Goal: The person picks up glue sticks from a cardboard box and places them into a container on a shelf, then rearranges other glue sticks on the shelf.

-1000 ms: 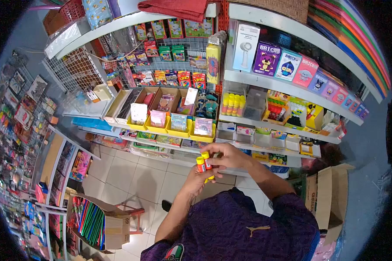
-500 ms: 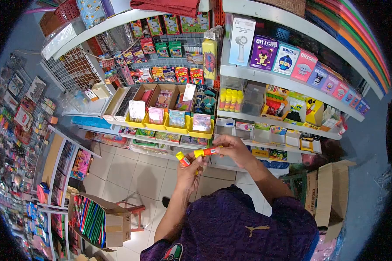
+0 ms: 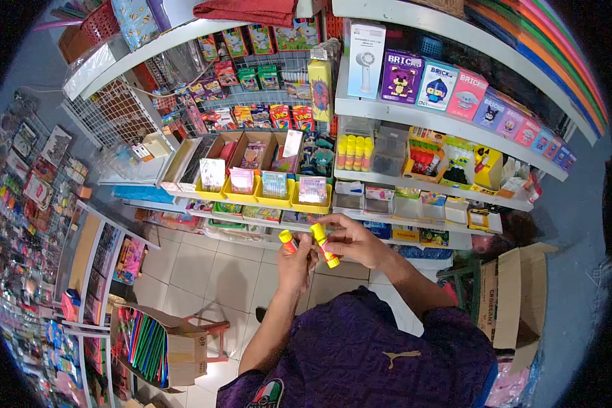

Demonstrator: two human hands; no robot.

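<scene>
My left hand (image 3: 295,270) is closed around a glue stick (image 3: 288,241) with a yellow cap and a red-orange body; its lower part is hidden by my fingers. Between the fingertips of my right hand (image 3: 358,245), a second glue stick (image 3: 329,257), yellow at both ends, is held at a tilt close to the left hand. Both hands are in front of the shelves, above the tiled floor. Several similar yellow glue sticks (image 3: 353,154) stand upright in a row on the shelf beyond.
Yellow bins (image 3: 275,198) with small packets line the shelf ahead. White trays (image 3: 408,207) sit on the lower right shelf, under boxed brick toys (image 3: 401,78). An open carton (image 3: 188,357) with long coloured items stands lower left, another cardboard box (image 3: 517,299) at right.
My right hand has turned its glue stick from nearly level to steeply tilted, with my fingers now around its middle. The view has shifted slightly.
</scene>
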